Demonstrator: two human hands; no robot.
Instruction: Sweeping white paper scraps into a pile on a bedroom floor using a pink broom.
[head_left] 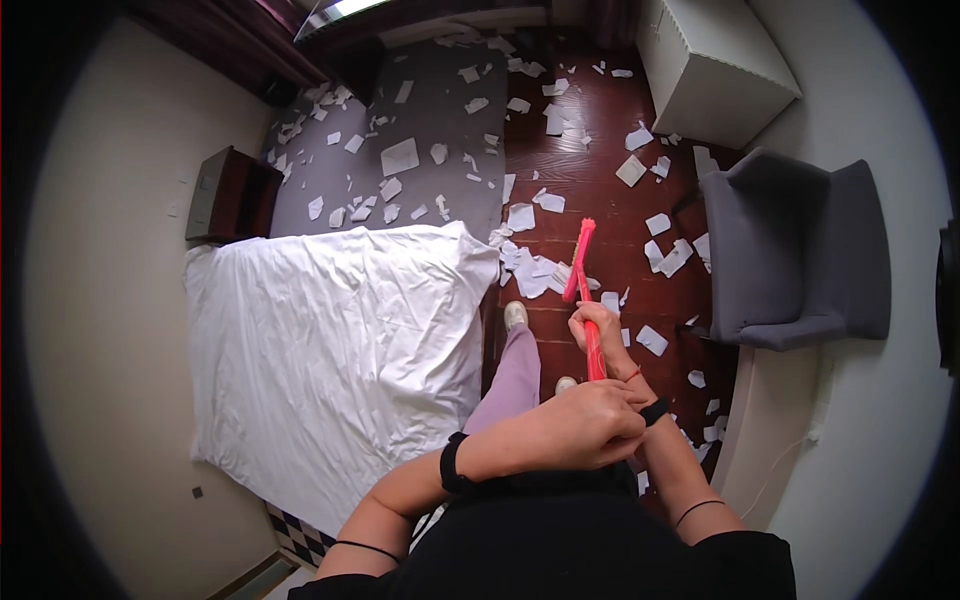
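Note:
A pink-red broom (594,345) with a long pole and a narrow, bar-like head slants away from me over the dark red wooden floor. My left hand (590,425), nearer my body, is closed round the top end of its pole. Farther down the pole my right hand (603,325) is wrapped round it. The broom head (580,262) is just right of a heap of torn white paper (532,272); whether it touches the floor I cannot tell. My left forearm lies across in front of my waist, close to my right wrist.
Left of me stands a bed (330,350) under a rumpled white sheet. Torn paper (400,156) litters the grey rug (340,195) and floor. A grey armchair (800,255) is at right, a white cabinet (715,70) at far right, a dark nightstand (235,195) beyond the bed.

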